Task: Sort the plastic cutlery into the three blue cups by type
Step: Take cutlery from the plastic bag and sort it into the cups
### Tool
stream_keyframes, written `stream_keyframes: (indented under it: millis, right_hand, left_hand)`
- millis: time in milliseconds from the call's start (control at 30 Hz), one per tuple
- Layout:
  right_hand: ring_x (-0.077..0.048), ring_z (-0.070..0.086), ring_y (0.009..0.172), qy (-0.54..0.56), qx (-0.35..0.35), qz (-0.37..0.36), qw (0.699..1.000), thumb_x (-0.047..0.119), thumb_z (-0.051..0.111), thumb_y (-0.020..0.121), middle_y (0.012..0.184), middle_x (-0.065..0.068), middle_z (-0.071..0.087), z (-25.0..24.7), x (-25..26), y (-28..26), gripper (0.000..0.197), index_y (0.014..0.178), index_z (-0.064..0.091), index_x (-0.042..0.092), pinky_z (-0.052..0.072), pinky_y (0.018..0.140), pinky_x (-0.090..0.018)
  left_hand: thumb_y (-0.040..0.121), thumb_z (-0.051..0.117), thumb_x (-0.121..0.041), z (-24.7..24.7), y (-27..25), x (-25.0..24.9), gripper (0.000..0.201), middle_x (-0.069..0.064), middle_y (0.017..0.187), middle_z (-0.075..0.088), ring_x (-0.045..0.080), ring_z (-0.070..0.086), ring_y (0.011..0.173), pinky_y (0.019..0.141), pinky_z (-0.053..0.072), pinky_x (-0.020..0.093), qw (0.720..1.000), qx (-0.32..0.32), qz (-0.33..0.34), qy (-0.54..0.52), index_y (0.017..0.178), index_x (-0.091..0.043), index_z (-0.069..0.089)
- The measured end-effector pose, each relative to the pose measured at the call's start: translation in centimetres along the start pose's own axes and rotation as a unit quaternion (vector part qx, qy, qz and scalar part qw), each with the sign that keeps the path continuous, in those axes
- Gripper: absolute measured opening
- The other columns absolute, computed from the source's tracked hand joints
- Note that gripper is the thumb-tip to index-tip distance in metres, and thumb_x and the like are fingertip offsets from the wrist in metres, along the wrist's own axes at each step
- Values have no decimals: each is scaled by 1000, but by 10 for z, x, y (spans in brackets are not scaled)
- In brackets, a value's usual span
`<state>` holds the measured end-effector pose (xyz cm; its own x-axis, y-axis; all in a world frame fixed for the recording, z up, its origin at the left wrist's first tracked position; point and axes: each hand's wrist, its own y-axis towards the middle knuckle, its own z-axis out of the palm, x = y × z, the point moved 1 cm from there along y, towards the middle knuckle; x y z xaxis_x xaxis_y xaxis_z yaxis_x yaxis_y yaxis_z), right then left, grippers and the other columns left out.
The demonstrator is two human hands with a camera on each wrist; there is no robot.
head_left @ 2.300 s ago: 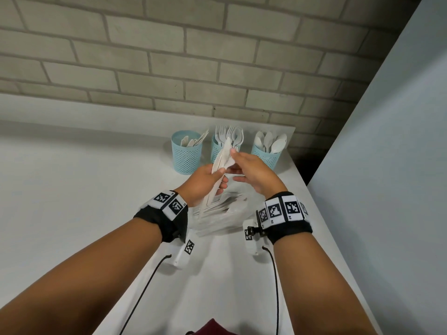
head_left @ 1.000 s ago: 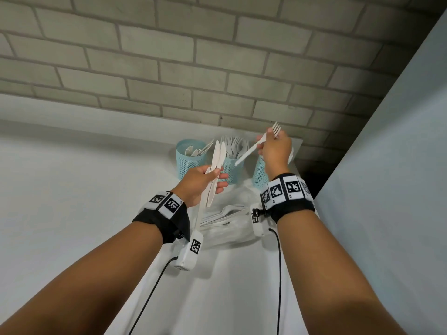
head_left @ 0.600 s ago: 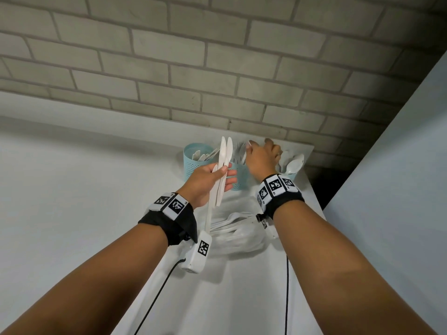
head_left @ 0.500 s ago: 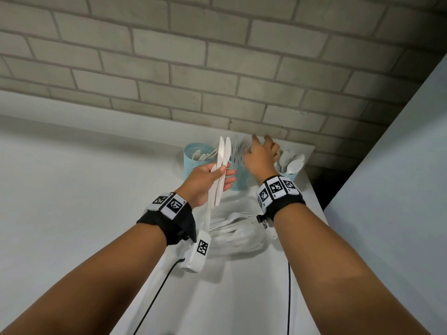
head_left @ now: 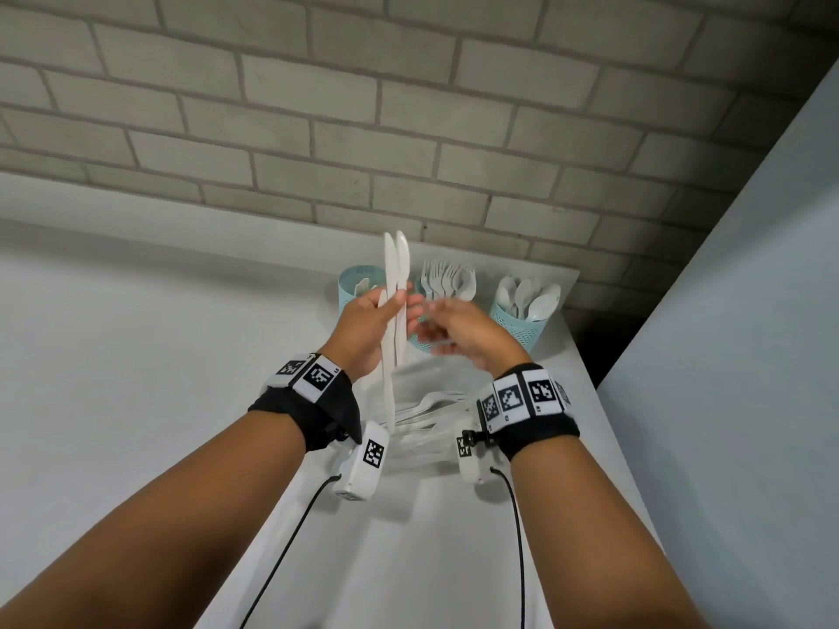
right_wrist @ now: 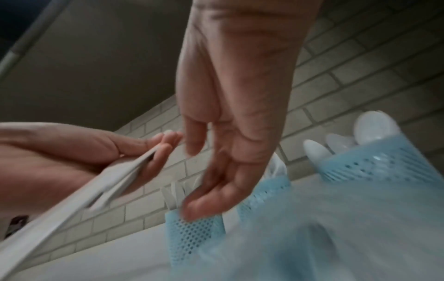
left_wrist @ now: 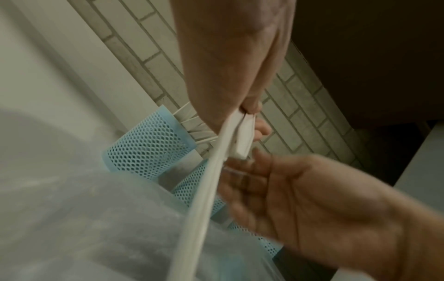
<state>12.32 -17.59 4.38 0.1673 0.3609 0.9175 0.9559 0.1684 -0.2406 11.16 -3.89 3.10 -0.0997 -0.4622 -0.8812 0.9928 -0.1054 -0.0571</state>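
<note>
Three blue mesh cups stand at the table's back edge. The left cup holds knives, the middle cup forks, the right cup spoons. My left hand grips two white plastic knives upright in front of the left and middle cups. In the left wrist view its fingertips pinch the knives. My right hand hovers just right of the knives, blurred, with relaxed fingers. The right wrist view shows that right hand empty above the middle cup.
A clear plastic bag with several loose white pieces of cutlery lies on the white table below my hands. A brick wall stands behind the cups, and a grey panel runs along the table's right edge.
My right hand carried a fork to the middle cup, let it go, and has come back empty beside the knives. My left hand raised the two knives slightly.
</note>
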Motion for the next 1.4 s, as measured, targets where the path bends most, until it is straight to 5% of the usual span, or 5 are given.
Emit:
stream_keyframes:
  millis: [233, 467, 733, 1000, 1400]
  right_hand:
    - [-8, 70, 71, -109, 319, 128, 933, 19, 54, 94, 84, 2, 72, 25, -35, -22, 11, 96, 65, 17, 54, 55, -17]
    - [-7, 69, 60, 61, 205, 75, 974, 8, 52, 93, 69, -2, 72, 13, -27, -20, 9, 92, 60, 5, 55, 56, -14]
    - [-15, 56, 106, 93, 97, -14, 991, 16, 63, 87, 106, 2, 63, -15, -13, -11, 36, 121, 52, 17, 42, 93, -32]
    - [-10, 57, 46, 195, 103, 11, 975, 21, 50, 95, 79, -2, 74, -4, -7, -4, 21, 93, 65, 6, 48, 44, -21]
    - [-11, 70, 59, 173, 13, 62, 983, 21, 49, 97, 63, -1, 72, -13, 9, 13, 16, 87, 56, 10, 57, 66, -30]
  left_hand:
    - [98, 44, -11, 1, -1, -5, 29, 5, 95, 65, 8, 66, 80, 71, 55, 16, 995, -48, 68, -52, 124, 0, 50]
    - [98, 43, -10, 7, -7, 4, 27, 6, 92, 63, 13, 63, 85, 75, 54, 18, 999, -11, 45, 23, 122, 0, 51]
    - [99, 44, -13, 8, -10, 15, 20, 5, 75, 56, 3, 57, 52, 50, 48, 14, 993, 35, -52, 101, 109, 0, 56]
    - [97, 46, -10, 11, -18, 20, 13, 1, 63, 56, 6, 55, 50, 48, 48, 17, 968, 162, -159, 105, 95, -3, 57]
    - [100, 41, -27, -13, -15, 23, 21, -2, 70, 42, 1, 36, 46, 43, 31, 9, 957, 116, -203, 171, 95, -11, 54]
